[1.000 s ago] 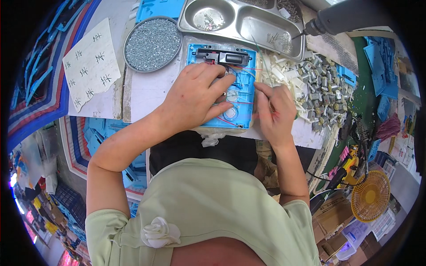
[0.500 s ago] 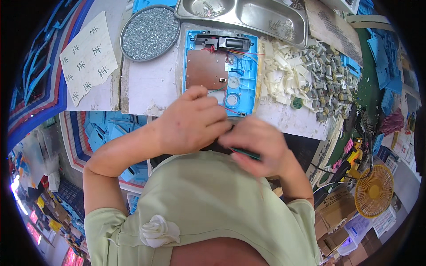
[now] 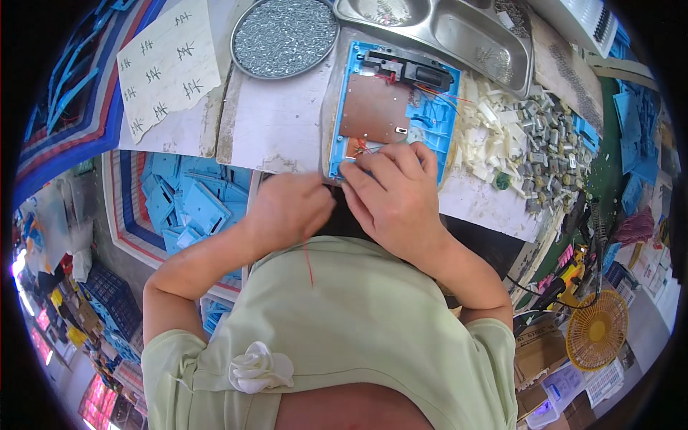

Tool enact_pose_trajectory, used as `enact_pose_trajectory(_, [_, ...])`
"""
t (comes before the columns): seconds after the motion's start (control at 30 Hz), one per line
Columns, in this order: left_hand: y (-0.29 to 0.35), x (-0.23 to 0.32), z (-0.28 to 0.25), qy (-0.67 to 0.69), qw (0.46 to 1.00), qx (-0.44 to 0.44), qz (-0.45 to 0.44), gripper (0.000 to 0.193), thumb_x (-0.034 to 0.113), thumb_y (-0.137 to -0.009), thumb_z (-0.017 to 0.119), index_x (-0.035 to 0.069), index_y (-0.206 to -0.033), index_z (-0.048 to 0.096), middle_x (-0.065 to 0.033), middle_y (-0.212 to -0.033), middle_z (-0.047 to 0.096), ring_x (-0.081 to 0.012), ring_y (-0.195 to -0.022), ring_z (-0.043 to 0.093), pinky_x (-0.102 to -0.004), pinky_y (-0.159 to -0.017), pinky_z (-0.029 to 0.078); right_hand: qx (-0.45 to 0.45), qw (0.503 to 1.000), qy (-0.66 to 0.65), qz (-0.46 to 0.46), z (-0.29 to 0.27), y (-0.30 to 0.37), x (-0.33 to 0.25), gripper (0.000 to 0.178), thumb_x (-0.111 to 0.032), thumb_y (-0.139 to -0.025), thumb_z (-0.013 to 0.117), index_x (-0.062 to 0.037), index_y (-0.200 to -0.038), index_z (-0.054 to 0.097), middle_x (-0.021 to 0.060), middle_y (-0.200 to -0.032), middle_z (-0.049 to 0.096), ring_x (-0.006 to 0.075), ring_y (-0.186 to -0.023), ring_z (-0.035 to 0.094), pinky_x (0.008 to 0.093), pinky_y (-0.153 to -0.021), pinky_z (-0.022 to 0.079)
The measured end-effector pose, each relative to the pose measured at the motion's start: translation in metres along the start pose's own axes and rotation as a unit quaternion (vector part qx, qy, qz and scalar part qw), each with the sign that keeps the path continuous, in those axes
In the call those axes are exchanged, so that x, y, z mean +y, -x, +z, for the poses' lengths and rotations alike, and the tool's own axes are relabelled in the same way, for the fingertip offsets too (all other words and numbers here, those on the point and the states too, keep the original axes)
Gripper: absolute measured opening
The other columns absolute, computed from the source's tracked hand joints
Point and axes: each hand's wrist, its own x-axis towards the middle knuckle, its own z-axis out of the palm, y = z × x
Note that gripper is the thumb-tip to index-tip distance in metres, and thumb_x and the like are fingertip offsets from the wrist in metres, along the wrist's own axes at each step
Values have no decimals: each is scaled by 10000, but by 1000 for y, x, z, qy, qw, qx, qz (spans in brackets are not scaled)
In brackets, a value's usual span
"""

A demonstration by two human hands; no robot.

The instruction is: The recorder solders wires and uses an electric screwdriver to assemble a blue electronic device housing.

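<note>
A blue plastic housing (image 3: 335,136) lies before me, holding a brown circuit board (image 3: 375,109), a black module (image 3: 408,69) across its far end and thin coloured wires (image 3: 443,94). Bent fingers of my right hand (image 3: 403,197) cover the near right part of the housing and grip its near edge; what lies under them is hidden. My left hand (image 3: 290,213), slightly blurred, is closed just off the housing's near left corner. From beneath it a thin red wire (image 3: 309,264) hangs down in front of my shirt.
A round tray of small metal screws (image 3: 285,37) and a steel compartment tray (image 3: 469,43) stand behind. White plastic pieces (image 3: 491,136) and small grey motors (image 3: 548,154) are heaped at right. A marked paper (image 3: 170,64) lies left; blue panels (image 3: 190,204) fill a bin below.
My right hand has moved up onto the near part of the housing, and the dark green thing in it no longer shows. My left hand has drawn back toward me. The view has shifted.
</note>
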Motion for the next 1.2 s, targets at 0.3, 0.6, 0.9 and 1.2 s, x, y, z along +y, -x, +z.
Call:
enact_pose_trajectory(0.3, [-24, -2, -42, 139, 990, 24, 14, 234, 102, -779, 790, 67, -966, 656, -103, -812, 598, -322, -751, 618, -424, -648, 506, -12, 1000, 18, 10, 6, -3, -8, 241, -202, -721, 792, -100, -893, 657, 39, -977, 626, 247, -918, 551, 447, -881, 393])
enact_pose_trajectory(0.6, [-37, -33, -17, 107, 984, 99, 103, 190, 161, -790, 819, 120, -945, 717, -42, -788, 560, -258, -686, 592, -393, -577, 467, 214, 944, -56, 244, -153, -44, 155, 137, -85, -836, 772, -20, -953, 745, 86, -801, 711, 154, -740, 661, 297, -698, 507])
enact_pose_trajectory(0.9, [-39, -37, -20, 125, 984, 79, 98, 266, 169, -710, 887, 154, -935, 746, -28, -761, 589, -233, -627, 589, -367, -525, 458, 303, 935, 183, -36, -240, -213, 334, 244, -128, -865, 722, -119, -1106, 758, 109, -1066, 735, 331, -971, 657, 423, -879, 511])
enact_pose_trajectory(1.2, [-36, -34, -23, 136, 986, 67, 69, 283, 161, -683, 896, 143, -925, 751, -28, -763, 585, -228, -638, 592, -362, -534, 465, 281, 929, 221, -95, -270, -267, 421, 112, -89, -867, 692, -92, -979, 699, 101, -967, 697, 317, -924, 643, 422, -835, 515])
